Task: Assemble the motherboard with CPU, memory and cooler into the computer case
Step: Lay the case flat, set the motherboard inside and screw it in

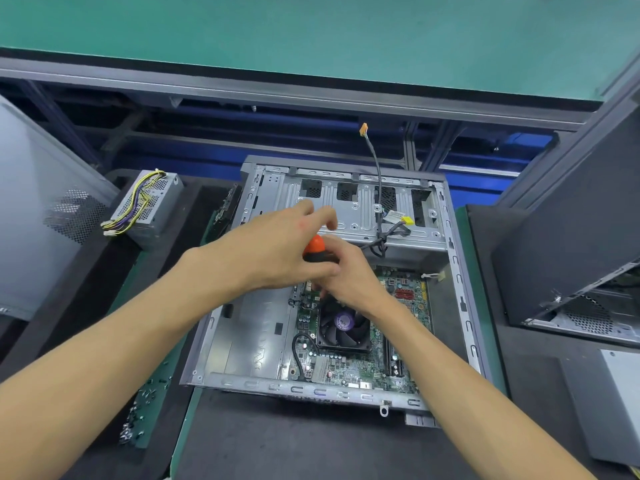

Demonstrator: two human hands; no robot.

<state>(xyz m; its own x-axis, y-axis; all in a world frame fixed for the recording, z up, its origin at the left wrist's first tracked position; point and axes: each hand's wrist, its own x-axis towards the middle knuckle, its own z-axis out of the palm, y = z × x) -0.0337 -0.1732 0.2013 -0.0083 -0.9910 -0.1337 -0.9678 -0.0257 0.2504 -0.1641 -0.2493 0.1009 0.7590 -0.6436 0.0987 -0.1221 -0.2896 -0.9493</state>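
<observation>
An open grey computer case (460,306) lies flat on the dark mat. Inside it sits the green motherboard (349,368) with a black cooler fan (343,327) and memory slots (394,362) to the fan's right. A screwdriver with an orange-and-black handle (314,248) stands upright over the board's far edge. My right hand (349,275) grips the handle from the right. My left hand (277,247) is at the handle's top from the left, fingers spread out past it. The screwdriver's tip is hidden behind my hands.
A power supply (149,206) with yellow and purple wires lies at the left. A grey cable with an orange plug (363,129) rises from the case's drive bay. Several small screws (145,403) lie on the green strip at left. Dark case panels (568,237) stand at right.
</observation>
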